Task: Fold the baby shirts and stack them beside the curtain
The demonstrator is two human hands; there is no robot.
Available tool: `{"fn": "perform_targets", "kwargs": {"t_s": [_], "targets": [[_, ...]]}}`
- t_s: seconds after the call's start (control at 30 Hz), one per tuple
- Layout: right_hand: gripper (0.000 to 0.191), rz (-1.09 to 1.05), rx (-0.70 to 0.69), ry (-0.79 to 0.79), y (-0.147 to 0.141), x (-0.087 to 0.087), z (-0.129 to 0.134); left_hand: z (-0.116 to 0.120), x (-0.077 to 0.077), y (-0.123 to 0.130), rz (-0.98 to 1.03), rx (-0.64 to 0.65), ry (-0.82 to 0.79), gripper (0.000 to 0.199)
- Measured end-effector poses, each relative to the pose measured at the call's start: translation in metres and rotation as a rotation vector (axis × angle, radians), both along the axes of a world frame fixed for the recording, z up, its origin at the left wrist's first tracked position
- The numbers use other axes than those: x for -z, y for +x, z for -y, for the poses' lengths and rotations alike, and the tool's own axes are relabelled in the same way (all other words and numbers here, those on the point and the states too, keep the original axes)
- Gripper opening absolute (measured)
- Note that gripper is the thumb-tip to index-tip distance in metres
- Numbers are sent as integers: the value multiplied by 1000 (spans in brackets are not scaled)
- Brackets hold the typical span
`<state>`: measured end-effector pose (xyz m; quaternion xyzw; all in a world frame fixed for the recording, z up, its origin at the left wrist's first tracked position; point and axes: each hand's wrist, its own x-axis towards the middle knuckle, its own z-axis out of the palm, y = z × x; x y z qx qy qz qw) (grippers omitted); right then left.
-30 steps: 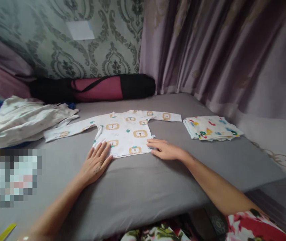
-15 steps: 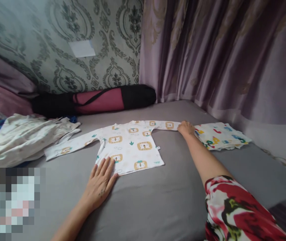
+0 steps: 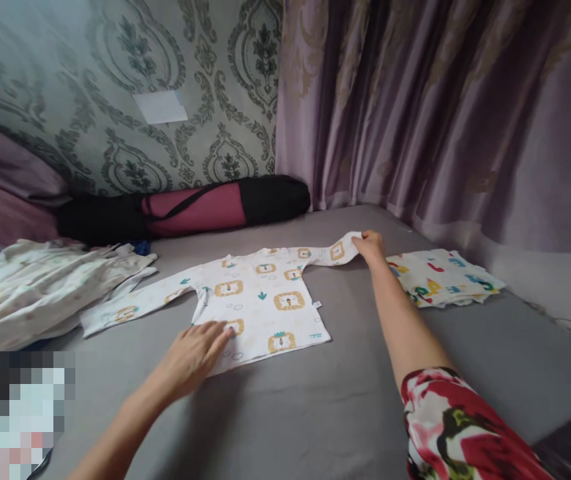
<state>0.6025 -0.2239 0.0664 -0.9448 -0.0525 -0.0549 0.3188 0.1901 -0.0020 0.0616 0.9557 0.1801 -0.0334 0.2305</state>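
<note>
A small white long-sleeved shirt (image 3: 260, 300) with a tan lion print lies spread on the grey bed sheet (image 3: 305, 413), its neck toward the wall. My right hand (image 3: 370, 245) pinches the cuff of the right-side sleeve and holds that end up off the sheet. Over the lower left corner of the shirt is my left hand (image 3: 198, 353), fingers stretched out and holding nothing; whether it touches the cloth I cannot tell. The left-side sleeve lies straight out toward a heap of pale clothes.
A folded white garment with colourful shapes (image 3: 445, 277) lies right of my right forearm. Crumpled pale clothes (image 3: 50, 287) are heaped at the left. Along the wall rests a long black and maroon bag (image 3: 190, 210). Purple curtains (image 3: 415, 100) hang at the right.
My right hand has lifted the sleeve's cuff, so the sleeve now bends upward. My left hand, flat on the shirt's lower corner before, has risen slightly with its fingers turned more to the right.
</note>
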Motion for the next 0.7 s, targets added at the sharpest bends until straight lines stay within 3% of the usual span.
{"fn": "perform_targets", "kwargs": {"t_s": [0.07, 0.13, 0.2, 0.3, 0.4, 0.47, 0.53, 0.63, 0.7], "targets": [[31, 29, -3, 181, -3, -7, -16, -9, -25, 34, 45, -46, -80, 65], [34, 39, -19, 379, -12, -14, -36, -13, -46, 78, 164, -105, -423, 68], [38, -2, -79, 576, -23, -21, -56, -10, -60, 129, 274, -60, -744, 68], [41, -64, -192, 792, -41, -27, -79, 4, -70, 204, 241, -125, -1043, 71], [40, -66, -303, 845, -53, -30, -91, 18, -73, 260, 161, -214, -1192, 76], [38, -93, -389, 829, -60, -33, -93, 23, -74, 282, 171, -250, -1251, 71], [38, -169, -517, 833, -67, -38, -92, 23, -75, 295, 233, -287, -1278, 53], [36, -326, -747, 909, -74, -48, -85, 17, -77, 301, 331, -361, -1260, 23], [31, -370, -782, 932, -72, -53, -77, 11, -80, 298, 392, -390, -1233, 12]]}}
